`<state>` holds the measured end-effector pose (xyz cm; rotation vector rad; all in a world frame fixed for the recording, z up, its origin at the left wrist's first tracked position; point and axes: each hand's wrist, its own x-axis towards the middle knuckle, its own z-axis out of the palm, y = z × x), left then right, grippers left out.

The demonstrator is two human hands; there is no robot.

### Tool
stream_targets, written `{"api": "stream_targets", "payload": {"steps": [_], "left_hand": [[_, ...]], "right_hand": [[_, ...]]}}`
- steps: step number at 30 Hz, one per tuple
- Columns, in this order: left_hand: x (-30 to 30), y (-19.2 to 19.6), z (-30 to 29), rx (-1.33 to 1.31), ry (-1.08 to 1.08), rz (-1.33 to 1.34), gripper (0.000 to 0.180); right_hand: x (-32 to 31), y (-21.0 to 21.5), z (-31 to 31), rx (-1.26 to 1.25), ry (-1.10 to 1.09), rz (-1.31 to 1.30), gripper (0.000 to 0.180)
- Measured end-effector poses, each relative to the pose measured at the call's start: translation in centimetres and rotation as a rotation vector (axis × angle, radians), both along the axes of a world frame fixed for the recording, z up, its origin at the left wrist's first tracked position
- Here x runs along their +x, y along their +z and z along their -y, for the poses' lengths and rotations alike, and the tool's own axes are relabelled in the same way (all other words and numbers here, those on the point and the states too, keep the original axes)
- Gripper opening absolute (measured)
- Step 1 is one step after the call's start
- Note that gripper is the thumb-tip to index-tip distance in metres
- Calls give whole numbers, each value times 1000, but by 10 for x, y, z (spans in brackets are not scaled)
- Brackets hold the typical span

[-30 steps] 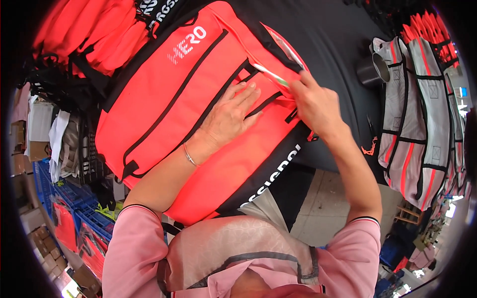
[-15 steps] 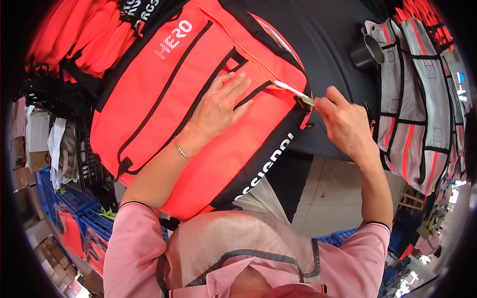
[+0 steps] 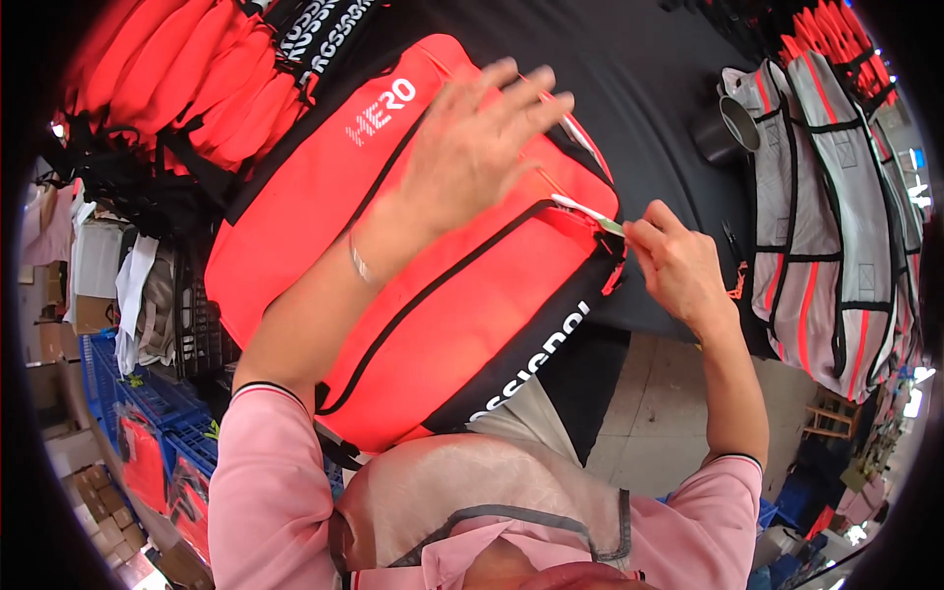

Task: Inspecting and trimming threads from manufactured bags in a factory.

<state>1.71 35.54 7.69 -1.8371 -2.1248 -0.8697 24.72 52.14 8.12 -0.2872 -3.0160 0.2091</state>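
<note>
A bright red-orange bag (image 3: 492, 295) with black trim and side panels lies slanted on the black tabletop (image 3: 639, 98), its near end against my body. Over its upper part hovers my left hand (image 3: 472, 147), fingers spread and slightly smeared by motion; whether it touches the fabric I cannot tell. At the bag's right corner my right hand (image 3: 678, 261) pinches the green end of a slim white and green tool (image 3: 608, 225). The tool's white end lies along the corner, by the end of a black-edged seam. Its exact kind is unclear.
A dark cup (image 3: 728, 128) stands at the right beside grey panels (image 3: 826, 226) with black binding and red stripes. A small dark tool (image 3: 730, 241) lies near my right hand. Red pieces (image 3: 177, 79) are heaped at far left, above blue crates (image 3: 128, 383).
My left hand has lifted from the bag's middle and swung away from me, fingers spreading. The bag sits slightly lower in view. My right hand keeps its pinch at the corner.
</note>
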Motion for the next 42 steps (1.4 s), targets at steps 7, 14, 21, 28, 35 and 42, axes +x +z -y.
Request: {"api": "stream_targets", "payload": {"steps": [7, 14, 21, 28, 35, 42], "left_hand": [[-76, -85, 62, -149, 102, -61, 58], [-75, -84, 64, -127, 139, 239, 51], [-73, -88, 59, -122, 147, 263, 52], [-77, -90, 65, -121, 160, 253, 52], [-75, -90, 60, -112, 153, 244, 52], [-73, -90, 58, -142, 138, 294, 53]], "right_hand": [[-6, 32, -18, -208, -42, -64, 8], [-128, -9, -8, -327, 128, -332, 24], [-184, -59, -4, -159, 299, -176, 34], [-154, -35, -2, -181, 272, -19, 29], [-196, -48, 10, -90, 253, -93, 28], [-193, -46, 8, -107, 219, -91, 28]]}}
